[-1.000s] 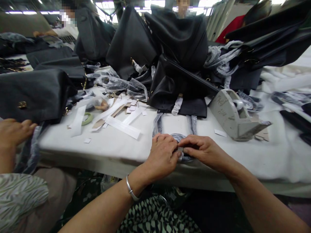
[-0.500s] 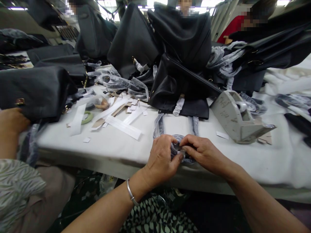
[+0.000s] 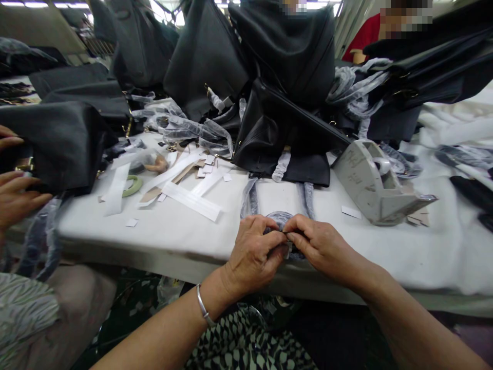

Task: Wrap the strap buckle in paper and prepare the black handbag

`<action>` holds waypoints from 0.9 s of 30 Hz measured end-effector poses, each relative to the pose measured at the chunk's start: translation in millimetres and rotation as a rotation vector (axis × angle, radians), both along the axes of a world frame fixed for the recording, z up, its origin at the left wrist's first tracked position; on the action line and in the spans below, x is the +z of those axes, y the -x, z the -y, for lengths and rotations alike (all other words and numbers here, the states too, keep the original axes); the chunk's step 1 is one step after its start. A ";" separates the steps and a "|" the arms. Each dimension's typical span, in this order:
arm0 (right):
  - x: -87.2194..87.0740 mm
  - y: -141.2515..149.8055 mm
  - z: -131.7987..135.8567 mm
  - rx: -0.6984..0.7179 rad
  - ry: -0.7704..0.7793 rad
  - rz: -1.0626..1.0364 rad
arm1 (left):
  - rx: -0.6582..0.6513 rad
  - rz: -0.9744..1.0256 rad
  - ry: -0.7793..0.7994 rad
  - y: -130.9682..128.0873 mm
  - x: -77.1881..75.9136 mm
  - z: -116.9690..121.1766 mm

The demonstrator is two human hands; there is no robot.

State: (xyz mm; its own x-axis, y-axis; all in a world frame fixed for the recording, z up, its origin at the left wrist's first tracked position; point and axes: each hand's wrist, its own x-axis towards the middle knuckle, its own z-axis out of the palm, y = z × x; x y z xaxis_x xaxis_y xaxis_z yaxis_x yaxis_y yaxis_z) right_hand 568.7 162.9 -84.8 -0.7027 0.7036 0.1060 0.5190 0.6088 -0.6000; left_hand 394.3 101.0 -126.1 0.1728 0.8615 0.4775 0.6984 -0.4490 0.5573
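My left hand (image 3: 256, 252) is closed over a coiled, plastic-wrapped bag strap (image 3: 280, 217) at the table's front edge. Its thumb and index finger press together. Meeting them from the right, my right hand (image 3: 321, 241) pinches a tiny dark bit whose kind I cannot make out. A scrap of white shows under the left thumb. Much of the coil is hidden by my fingers. Two wrapped handles (image 3: 307, 199) run from the coil towards a black leather bag (image 3: 269, 128), which lies behind it with a white-wrapped tab (image 3: 282, 167).
A grey tape dispenser (image 3: 370, 185) stands to the right. On the left lie white strips (image 3: 194, 200), small card pieces and a green tape roll (image 3: 133, 186). A co-worker's hand (image 3: 17, 200) is at another black bag (image 3: 65, 144). More black bags (image 3: 208, 67) stack behind.
My left index finger has curled down over the pinch point, covering most of the white scrap. The co-worker now has both hands at the clasp of the left bag. The view has shifted slightly.
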 end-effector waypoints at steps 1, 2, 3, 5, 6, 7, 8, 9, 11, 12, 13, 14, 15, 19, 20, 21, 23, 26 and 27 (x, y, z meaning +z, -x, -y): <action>-0.2 -0.3 2.7 -0.006 -0.009 0.004 | 0.009 -0.008 -0.016 -0.5 -0.6 0.9; -0.4 -0.5 5.2 -0.013 -0.017 0.009 | 0.019 -0.013 -0.038 -1.1 -1.3 1.8; -0.7 -0.7 7.2 -0.020 -0.024 0.014 | 0.028 -0.016 -0.061 -1.9 -2.0 2.7; -1.3 -0.5 9.8 -0.029 -0.033 0.021 | 0.040 -0.012 -0.080 -3.8 -2.4 3.4; -1.6 -0.3 10.2 -0.036 -0.034 0.022 | 0.046 -0.005 -0.065 -4.9 -2.0 3.3; -1.9 0.1 10.1 -0.043 -0.032 0.023 | 0.055 0.005 -0.032 -6.1 -1.1 2.8; -2.1 0.6 9.5 -0.053 -0.029 0.026 | 0.071 0.019 0.006 -7.3 0.3 2.1; -2.1 1.2 8.6 -0.065 -0.026 0.031 | 0.088 0.034 0.045 -8.5 2.0 1.3; -1.5 2.8 6.1 -0.088 -0.018 0.043 | 0.112 0.061 0.095 -10.9 5.5 -0.1; -0.8 3.7 4.8 -0.097 -0.008 0.050 | 0.121 0.068 0.105 -11.9 7.1 -0.4; 0.1 4.7 3.5 -0.103 0.007 0.054 | 0.129 0.068 0.109 -12.9 8.3 -0.5; 1.1 5.6 2.3 -0.109 0.026 0.055 | 0.138 0.061 0.111 -13.7 9.3 -0.3; 2.2 6.4 1.2 -0.113 0.048 0.053 | 0.153 0.047 0.116 -14.4 10.0 -0.1; 4.9 7.2 -3.2 -0.129 0.150 0.018 | 0.228 -0.009 0.146 -15.5 12.7 -1.1; 5.0 6.7 -4.6 -0.128 0.194 0.003 | 0.238 -0.013 0.162 -15.3 13.6 -2.6; 5.0 6.0 -6.1 -0.124 0.248 -0.015 | 0.243 -0.012 0.181 -14.8 14.7 -4.4; 4.4 4.6 -9.2 -0.120 0.353 -0.054 | 0.248 0.001 0.225 -13.5 16.8 -8.7; 3.1 3.8 -12.5 -0.105 0.435 -0.096 | 0.262 0.058 0.256 -12.2 17.9 -12.7; 2.8 4.1 -12.9 -0.101 0.435 -0.102 | 0.263 0.080 0.248 -12.2 17.3 -12.6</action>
